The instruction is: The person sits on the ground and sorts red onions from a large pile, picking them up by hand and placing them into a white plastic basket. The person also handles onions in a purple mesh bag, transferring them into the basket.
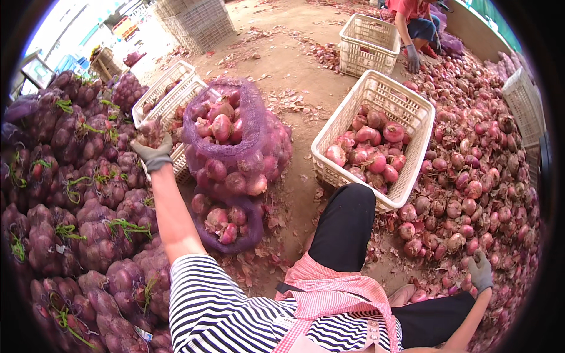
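My left hand (153, 154), in a grey glove, is cupped around a blurred reddish-brown onion (151, 131) beside the white plastic crates (164, 84) at the left. To its right stands a purple mesh sack (254, 152), rolled open at the top and full of red onions (221, 127). A second mesh sack (254, 227), with a few onions inside, lies open in front of it. My right hand (480, 271), also gloved, is low at the edge of a loose onion pile (474, 189); its palm side is hidden, so any hold is unclear.
A white crate (417, 103) partly filled with onions stands beyond my knee. Tied onion sacks (97, 238) are heaped along the left. Another person (415, 26) crouches at the pile near a further crate (368, 57). Crates are stacked (194, 22) at the back.
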`<state>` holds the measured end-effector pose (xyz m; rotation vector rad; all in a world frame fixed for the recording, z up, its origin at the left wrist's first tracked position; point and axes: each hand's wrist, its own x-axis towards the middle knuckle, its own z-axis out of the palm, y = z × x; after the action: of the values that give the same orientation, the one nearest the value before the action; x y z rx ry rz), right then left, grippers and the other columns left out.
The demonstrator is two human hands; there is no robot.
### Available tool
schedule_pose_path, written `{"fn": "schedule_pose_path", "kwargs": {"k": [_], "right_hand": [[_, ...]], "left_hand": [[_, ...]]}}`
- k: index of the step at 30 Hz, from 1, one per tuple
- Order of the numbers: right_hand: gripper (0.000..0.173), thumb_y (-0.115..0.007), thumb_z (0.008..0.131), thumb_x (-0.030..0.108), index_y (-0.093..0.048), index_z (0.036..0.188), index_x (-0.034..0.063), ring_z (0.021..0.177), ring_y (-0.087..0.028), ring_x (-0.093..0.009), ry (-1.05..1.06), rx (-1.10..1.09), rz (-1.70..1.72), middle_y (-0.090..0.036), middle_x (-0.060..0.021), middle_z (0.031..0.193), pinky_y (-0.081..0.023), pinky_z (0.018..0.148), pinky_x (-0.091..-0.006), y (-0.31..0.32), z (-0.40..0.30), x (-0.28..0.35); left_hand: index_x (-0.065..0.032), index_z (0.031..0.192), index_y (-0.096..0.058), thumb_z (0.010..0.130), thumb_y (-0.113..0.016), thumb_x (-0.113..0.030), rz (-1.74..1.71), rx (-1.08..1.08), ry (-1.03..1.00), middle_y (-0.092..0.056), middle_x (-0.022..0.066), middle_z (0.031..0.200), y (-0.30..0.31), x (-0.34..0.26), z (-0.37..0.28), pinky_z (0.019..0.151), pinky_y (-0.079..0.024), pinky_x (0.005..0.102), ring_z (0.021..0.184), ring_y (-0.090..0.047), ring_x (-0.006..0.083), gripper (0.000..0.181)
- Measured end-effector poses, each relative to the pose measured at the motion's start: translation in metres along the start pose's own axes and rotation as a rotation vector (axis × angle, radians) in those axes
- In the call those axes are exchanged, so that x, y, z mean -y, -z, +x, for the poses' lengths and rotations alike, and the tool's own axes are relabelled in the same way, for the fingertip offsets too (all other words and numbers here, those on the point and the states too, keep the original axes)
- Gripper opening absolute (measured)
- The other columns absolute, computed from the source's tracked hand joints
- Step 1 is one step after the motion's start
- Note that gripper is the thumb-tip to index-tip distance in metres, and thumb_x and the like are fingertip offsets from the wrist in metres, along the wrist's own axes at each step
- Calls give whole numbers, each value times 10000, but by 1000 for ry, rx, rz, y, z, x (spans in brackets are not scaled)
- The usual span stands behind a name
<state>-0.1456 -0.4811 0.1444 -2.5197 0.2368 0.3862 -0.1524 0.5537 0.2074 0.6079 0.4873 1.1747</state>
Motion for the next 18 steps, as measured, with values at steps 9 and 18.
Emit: {"fn": "schedule_pose_path", "kwargs": {"k": [9,18], "right_hand": [[269,-493,1015,92,-624,1216,-30,984,-620,-183,-58,-513,-15,-673,-88,1099,-503,879,-309,62,-74,-139],[327,-580,921,263,-714,1156,79,923,-719,-308,-498,-431,-90,-727,-198,1062,-552,827,-430,-65,-223,-180]], "left_hand": [[-91,977,-655,1047,-543,-319,376,746,815,-695,33,830,-59,154,-370,652,-562,274,742,-698,154,264],[-29,1126,-672,1086,-490,-236,682,1649,982,-662,9,876,-63,252,-588,720,-481,250,782,-584,90,279]]}}
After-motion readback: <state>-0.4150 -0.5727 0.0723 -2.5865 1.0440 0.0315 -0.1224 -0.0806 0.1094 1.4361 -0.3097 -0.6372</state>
